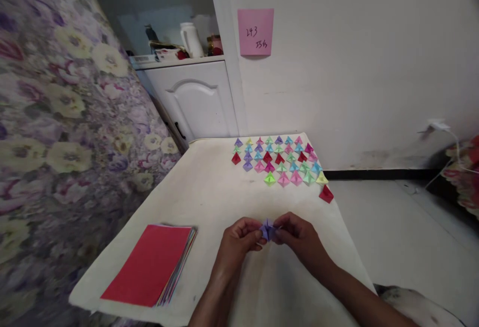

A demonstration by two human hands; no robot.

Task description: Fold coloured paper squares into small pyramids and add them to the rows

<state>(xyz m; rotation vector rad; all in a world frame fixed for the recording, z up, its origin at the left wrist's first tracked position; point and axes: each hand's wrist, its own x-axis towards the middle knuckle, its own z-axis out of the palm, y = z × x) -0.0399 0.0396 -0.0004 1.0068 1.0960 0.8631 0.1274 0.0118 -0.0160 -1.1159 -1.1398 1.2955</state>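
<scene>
"What does your head view show?"
"I see the left hand (241, 236) and right hand (298, 232) each pinching one side of the purple folded paper (267, 231) above the desk (209, 187), nearer than the origami rows (283, 179). I'd press evenly, keeping the points crisp."
"Containers?"
"A white jug (191, 40) on the shelf (187, 61); I can't see inside."

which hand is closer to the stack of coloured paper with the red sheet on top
The left hand, just right of the stack of coloured paper; the right hand is farther right, beyond the folded purple paper piece.
</scene>
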